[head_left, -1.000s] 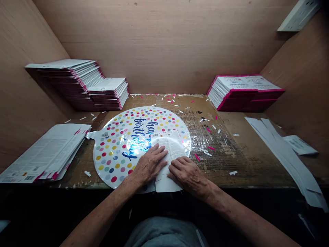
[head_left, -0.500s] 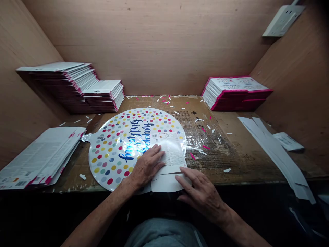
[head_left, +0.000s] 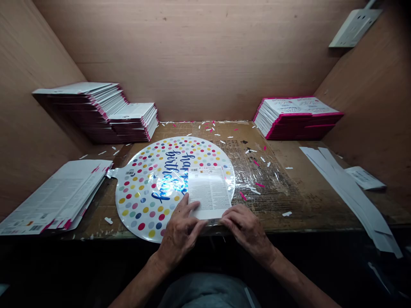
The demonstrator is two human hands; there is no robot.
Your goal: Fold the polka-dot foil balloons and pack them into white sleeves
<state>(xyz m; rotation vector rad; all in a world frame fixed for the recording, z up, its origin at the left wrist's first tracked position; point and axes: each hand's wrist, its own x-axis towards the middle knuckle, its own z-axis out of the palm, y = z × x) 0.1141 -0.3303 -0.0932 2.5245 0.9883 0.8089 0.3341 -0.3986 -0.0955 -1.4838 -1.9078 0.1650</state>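
A flat round foil balloon [head_left: 144, 184] with coloured dots and blue "happy birthday" lettering lies on the cardboard-covered bench. Over its near right part rests a white printed card packet [head_left: 208, 190] with small text and a barcode. My left hand [head_left: 181, 226] grips the packet's near left corner, its fingers along the left side and the thumb at the near edge. At the near right corner my right hand [head_left: 245, 226] is closed, thumb and fingers pinching the edge. The near flap of the packet is mostly out of sight between the hands.
Printed card packets [head_left: 58, 196] lie fanned at left. Tall stacks of pink-edged packets [head_left: 96, 113] stand at the back left, another stack [head_left: 298, 117] at the back right. White paper strips [head_left: 349, 192] overhang the front edge at right. Paper scraps [head_left: 253, 190] litter the bench.
The white flap that stuck out at the packet's near edge has been folded in. My left hand has slid down off the packet's face to its near left corner; my right hand has closed on the edge.
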